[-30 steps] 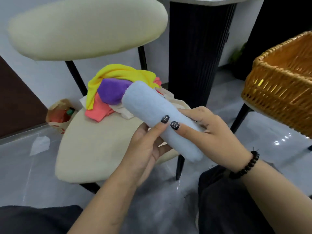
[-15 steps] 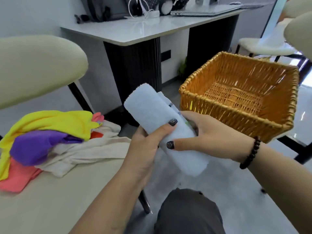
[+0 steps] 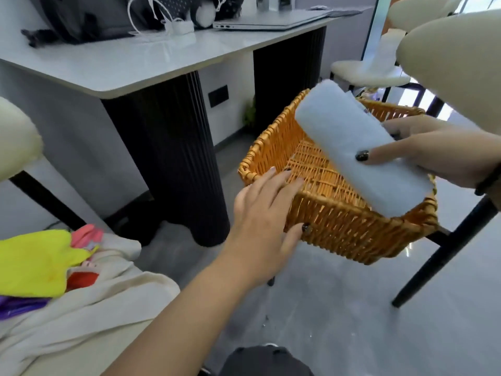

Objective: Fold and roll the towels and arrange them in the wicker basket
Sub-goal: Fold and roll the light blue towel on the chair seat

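Note:
My right hand grips a rolled pale blue towel, holding it tilted above the orange wicker basket. The basket sits on a chair seat and nothing lies on the part of its woven floor that I can see. My left hand reaches to the basket's near left corner, fingers spread over the rim and thumb against the front wall. At the lower left a pile of loose towels lies on a cream chair: a yellow one, a purple one, pink and red ones, and a cream cloth.
A white-topped desk on black fluted legs stands behind, carrying cables and a laptop. Cream chair backs sit at the far left and upper right. A black chair leg slants below the basket. The floor is glossy grey.
My left hand let go of the rolled towel and reached to the basket's corner. My right hand carried the roll right and up, over the basket. My view swung right.

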`<state>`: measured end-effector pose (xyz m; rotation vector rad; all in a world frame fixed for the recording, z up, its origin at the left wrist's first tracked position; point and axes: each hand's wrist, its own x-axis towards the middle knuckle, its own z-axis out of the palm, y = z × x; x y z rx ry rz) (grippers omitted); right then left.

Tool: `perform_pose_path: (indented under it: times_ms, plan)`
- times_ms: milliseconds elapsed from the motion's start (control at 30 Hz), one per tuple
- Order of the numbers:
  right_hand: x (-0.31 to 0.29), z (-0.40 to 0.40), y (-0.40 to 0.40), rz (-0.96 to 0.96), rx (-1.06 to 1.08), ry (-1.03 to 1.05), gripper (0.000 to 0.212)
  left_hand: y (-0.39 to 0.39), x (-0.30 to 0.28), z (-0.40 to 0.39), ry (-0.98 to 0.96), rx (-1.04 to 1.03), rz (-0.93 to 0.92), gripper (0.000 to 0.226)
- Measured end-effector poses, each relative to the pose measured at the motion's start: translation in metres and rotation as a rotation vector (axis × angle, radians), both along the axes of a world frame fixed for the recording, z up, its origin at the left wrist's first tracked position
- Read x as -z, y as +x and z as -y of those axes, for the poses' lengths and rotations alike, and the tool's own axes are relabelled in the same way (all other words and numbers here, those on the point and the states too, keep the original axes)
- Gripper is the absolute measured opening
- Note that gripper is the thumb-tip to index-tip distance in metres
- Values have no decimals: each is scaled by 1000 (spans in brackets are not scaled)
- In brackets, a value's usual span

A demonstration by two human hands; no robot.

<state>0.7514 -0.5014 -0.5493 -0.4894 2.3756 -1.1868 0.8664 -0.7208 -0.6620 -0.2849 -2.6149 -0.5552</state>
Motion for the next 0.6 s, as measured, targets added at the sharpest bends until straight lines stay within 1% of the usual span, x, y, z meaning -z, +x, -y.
perform_pose_path:
  times_ms: [67,133,233,267,333,433,500,533,567,600]
  plan:
    - [11,-2,-14,63,42,108,49,-11,10,0,-111,43,-34,63]
    - [21,0,-26,133,52,192,44,-21,16,5,-181,45,-89,54]
    - [31,5,-42,78,-15,367,41,-35,18,15,-178,91,-200,28]
    - [32,7,-46,68,-43,422,41,-38,16,18,-171,124,-216,24]
    - [33,12,-53,113,-98,512,41,-44,12,22,-202,165,-222,22]
    - [37,21,-62,241,-217,630,40,-51,6,21,-251,187,-223,23]
    - [40,25,-69,302,-294,670,37,-51,2,21,-248,185,-189,24]
    - [41,26,-72,316,-318,680,36,-50,-2,22,-239,186,-140,26]
    - [42,27,-74,326,-332,687,34,-48,-9,22,-208,195,-58,28]
    - [42,28,-76,334,-339,691,33,-48,-21,22,-140,204,72,29]
